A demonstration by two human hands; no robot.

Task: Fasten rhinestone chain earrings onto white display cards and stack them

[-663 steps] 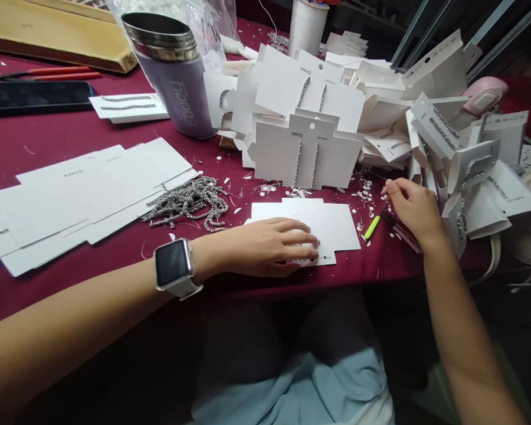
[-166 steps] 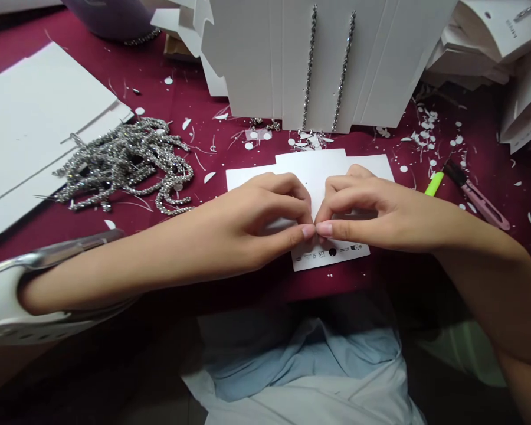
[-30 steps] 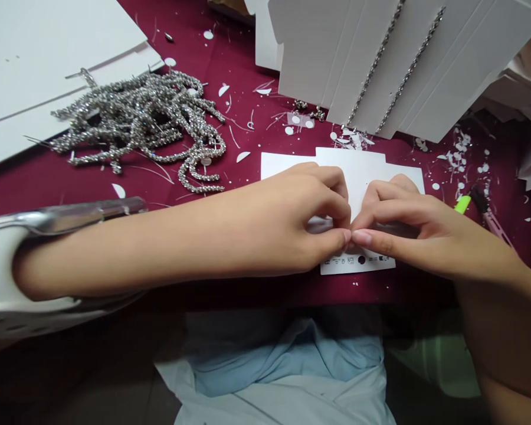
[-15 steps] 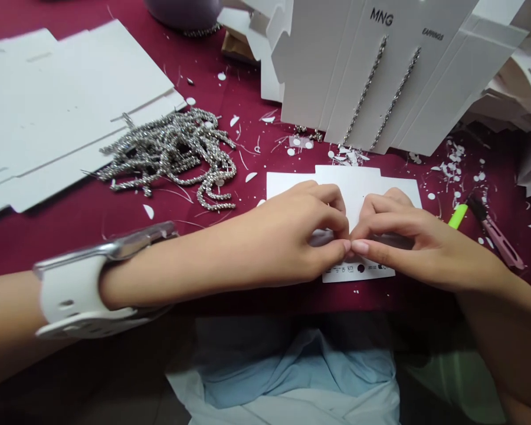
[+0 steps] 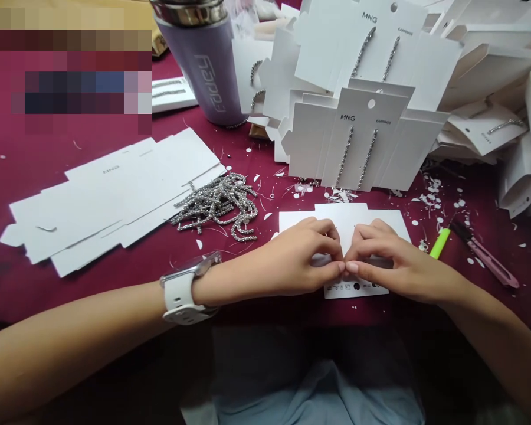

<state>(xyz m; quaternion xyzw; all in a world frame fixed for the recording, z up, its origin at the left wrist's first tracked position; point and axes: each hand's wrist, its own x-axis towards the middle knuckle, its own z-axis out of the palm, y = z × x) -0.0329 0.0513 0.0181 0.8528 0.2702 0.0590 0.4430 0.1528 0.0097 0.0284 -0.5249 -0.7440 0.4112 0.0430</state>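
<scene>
- A flat white earring card (image 5: 349, 221) lay on the maroon tablecloth (image 5: 115, 283) at the near table edge, with both hands resting on its middle.
- The left hand (image 5: 292, 260) and right hand (image 5: 393, 265) met thumb tip to thumb tip, fingers curled and pinched together over the card; whatever small piece sat between the fingertips could not be made out.
- A white watch (image 5: 183, 292) circled the left wrist.
- Just right of the right hand lay a yellow-green marker (image 5: 439, 243) and a pink cutter (image 5: 491, 262), amid white paper punchings.
- Beyond the left hand and to its left sat a heap of rhinestone chains (image 5: 219, 203), touching a spread of blank card sheets (image 5: 110, 195).
- Directly beyond the hands stood a finished card (image 5: 358, 141) bearing two chain earrings, at the front of a large pile of cards.
- A lilac tumbler (image 5: 206, 65) stood far beyond the left hand.
</scene>
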